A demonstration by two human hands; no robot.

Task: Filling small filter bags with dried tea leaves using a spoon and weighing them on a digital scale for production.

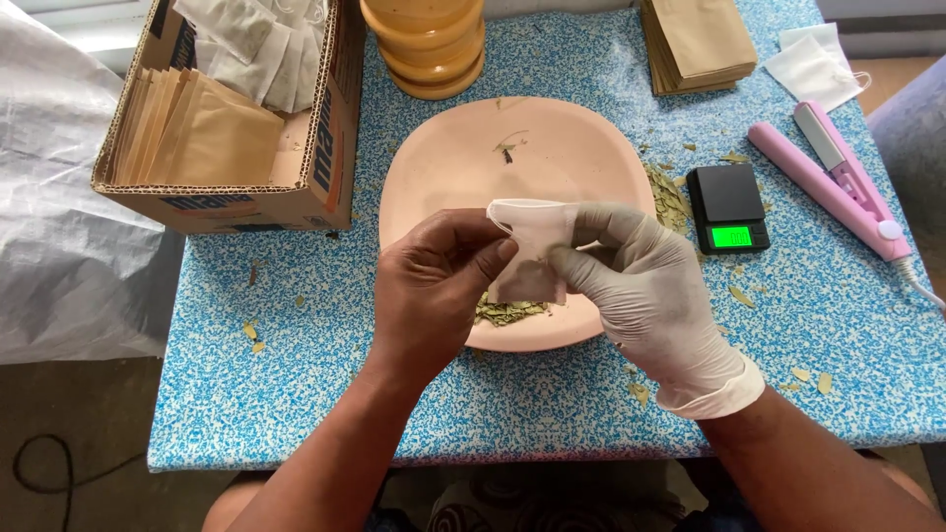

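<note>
My bare left hand [434, 286] and my gloved right hand [645, 286] both pinch a small white filter bag [527, 241] over a wide pink bowl [552, 148]. The bag's top edge is spread open between my fingers. Dried green leaves [507, 312] lie in the bowl's near side, just under the bag, and more sit on the bowl's right rim [668, 194].
A cardboard box [232, 108] of brown and white sachets stands at the back left. Stacked yellow tubs [429, 44] and a pile of brown pouches [700, 41] are behind the bowl. A small black scale [729, 207] and a pink heat sealer [838, 182] lie to the right.
</note>
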